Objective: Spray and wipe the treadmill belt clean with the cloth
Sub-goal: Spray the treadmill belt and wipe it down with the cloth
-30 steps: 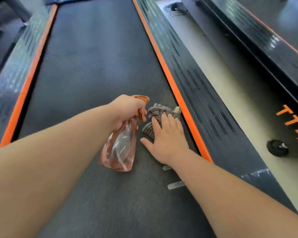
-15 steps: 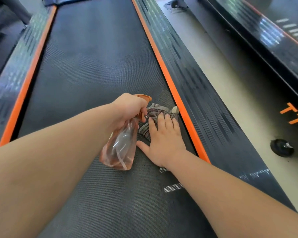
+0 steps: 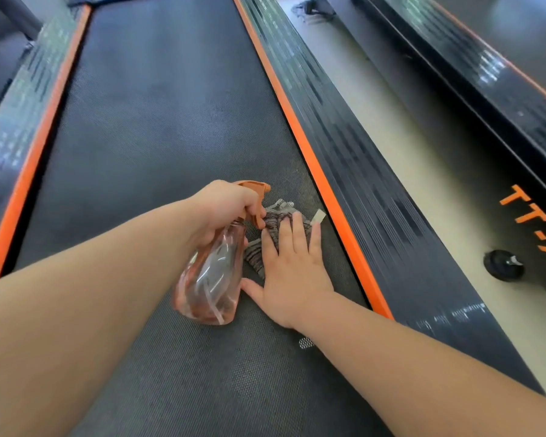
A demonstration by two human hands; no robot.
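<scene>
Change is small: over the last second the right hand (image 3: 293,272) and the striped grey cloth (image 3: 274,216) under it have slid a little back toward us along the treadmill belt (image 3: 158,121). Only one white belt mark (image 3: 305,343) now shows by the wrist, where two showed before. The right hand lies flat, fingers straight, pressing the cloth down, thumb out on bare belt. The cloth sits on the belt's right side, near the orange edge strip (image 3: 329,190) but apart from it, its tag corner poking past the fingertips. The left hand (image 3: 224,209) grips the neck of the clear orange-tinted spray bottle (image 3: 208,285), tilted just left of the cloth, same grip as before. We cannot tell if the trigger is squeezed. We judge a wiping stroke is under way on the near right patch. Most of the belt ahead likely still needs wiping.
</scene>
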